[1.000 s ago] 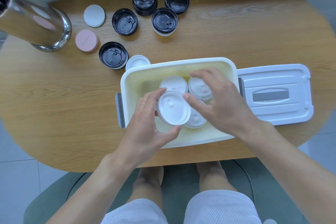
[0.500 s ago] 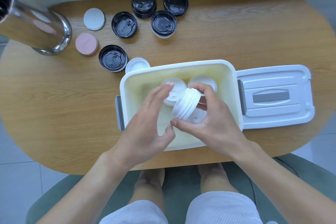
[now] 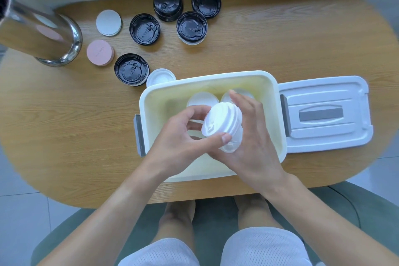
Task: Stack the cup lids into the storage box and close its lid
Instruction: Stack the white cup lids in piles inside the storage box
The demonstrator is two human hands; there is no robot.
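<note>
Both of our hands hold one tilted stack of white lids [image 3: 223, 122] above the open storage box [image 3: 151, 101]: our left hand [image 3: 183, 138] curls round its near end, thumb pressed under the stack's lower edge, and our right hand [image 3: 252, 136] cups its far side with fingers bent round it. Beneath the stack, two more white lids [image 3: 201, 99] lie on the box floor toward its far wall, while the box lid [image 3: 323, 114] rests flat on the table [image 3: 64, 125] just right of the box.
</note>
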